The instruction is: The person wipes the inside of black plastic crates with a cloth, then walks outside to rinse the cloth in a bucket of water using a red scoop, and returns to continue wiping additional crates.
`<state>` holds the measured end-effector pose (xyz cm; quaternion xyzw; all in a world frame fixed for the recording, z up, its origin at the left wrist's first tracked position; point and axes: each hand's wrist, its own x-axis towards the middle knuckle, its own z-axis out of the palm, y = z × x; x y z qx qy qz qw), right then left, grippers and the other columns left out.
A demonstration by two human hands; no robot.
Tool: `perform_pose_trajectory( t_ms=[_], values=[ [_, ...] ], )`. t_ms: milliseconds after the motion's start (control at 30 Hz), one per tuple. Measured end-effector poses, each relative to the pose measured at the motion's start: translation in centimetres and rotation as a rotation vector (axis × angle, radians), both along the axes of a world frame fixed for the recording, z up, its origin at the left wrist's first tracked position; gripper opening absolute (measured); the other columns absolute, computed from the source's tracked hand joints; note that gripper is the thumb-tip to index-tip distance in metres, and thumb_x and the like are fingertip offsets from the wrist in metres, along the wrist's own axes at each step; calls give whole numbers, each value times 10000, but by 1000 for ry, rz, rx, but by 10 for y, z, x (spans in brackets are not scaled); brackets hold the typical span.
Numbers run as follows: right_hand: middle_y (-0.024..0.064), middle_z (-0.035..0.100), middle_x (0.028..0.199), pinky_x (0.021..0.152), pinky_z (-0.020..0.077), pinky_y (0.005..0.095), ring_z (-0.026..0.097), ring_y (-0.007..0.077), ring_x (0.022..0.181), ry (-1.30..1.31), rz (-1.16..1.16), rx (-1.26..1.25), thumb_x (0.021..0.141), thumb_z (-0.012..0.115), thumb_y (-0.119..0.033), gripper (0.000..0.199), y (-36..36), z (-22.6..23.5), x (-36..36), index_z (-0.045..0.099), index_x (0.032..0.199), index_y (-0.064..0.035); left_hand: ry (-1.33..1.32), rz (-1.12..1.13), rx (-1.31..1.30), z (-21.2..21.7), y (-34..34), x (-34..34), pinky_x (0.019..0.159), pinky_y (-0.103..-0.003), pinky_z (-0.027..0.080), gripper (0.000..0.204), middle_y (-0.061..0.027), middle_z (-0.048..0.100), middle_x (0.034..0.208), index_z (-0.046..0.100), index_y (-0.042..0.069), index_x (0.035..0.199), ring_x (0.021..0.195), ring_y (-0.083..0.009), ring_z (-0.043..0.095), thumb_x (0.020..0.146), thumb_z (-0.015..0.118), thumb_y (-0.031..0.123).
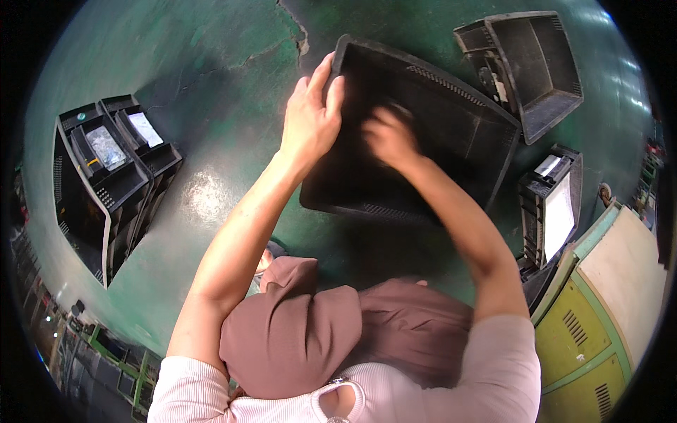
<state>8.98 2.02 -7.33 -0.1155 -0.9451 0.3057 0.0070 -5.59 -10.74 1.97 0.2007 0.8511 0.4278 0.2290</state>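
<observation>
A large black plastic bin (458,144) lies tilted in front of me, its open side toward me. At its upper left edge my left hand (312,116) grips the rim, fingers at the wall near the corner. My right hand (390,135) is over the inside of the bin, smeared by motion. A small pale blur shows by its fingers, but I cannot tell whether it holds anything. The bottom of the bin is dark, so its contents are hard to make out.
Green floor (211,141) lies around the bin, with a crack at the top. Stacked black bins (120,169) stand on the left. Another black bin (543,70) stands at the far right, a smaller one (557,204) below it. A yellow-green cabinet (585,331) is at lower right.
</observation>
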Motion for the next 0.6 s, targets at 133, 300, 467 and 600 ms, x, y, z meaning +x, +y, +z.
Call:
perform_pose_trajectory(
  t_ms=[133,300,467,600],
  values=[
    [62,532,1137,881,437,394,511,282,1064,4,306,54,723,605,-120,255,-26,4,-20,628,968,-188,132,-4,61,-7,-2,-7,924,-353,401,432,-209,564,1127,453,86,1284,1097,-319,527,905,483,290],
    [9,526,1049,799,488,356,545,240,1030,-516,439,87,778,502,-79,243,55,60,90,617,954,-200,62,22,36,-6,-9,-3,888,-344,416,437,-190,581,1097,449,98,1291,1032,-294,559,911,467,312],
    [44,528,925,692,483,401,580,270,866,-273,378,-22,687,579,-32,210,42,56,93,566,875,-125,56,43,-15,-5,-2,8,878,-348,419,432,-191,587,1056,448,105,1290,1008,-292,564,914,460,316],
    [73,522,1120,783,491,386,552,314,974,-153,436,-106,707,556,-47,267,-9,12,53,606,952,-140,71,36,6,-6,1,8,865,-353,423,433,-195,588,1028,440,103,1293,989,-315,565,915,456,314]
  ],
)
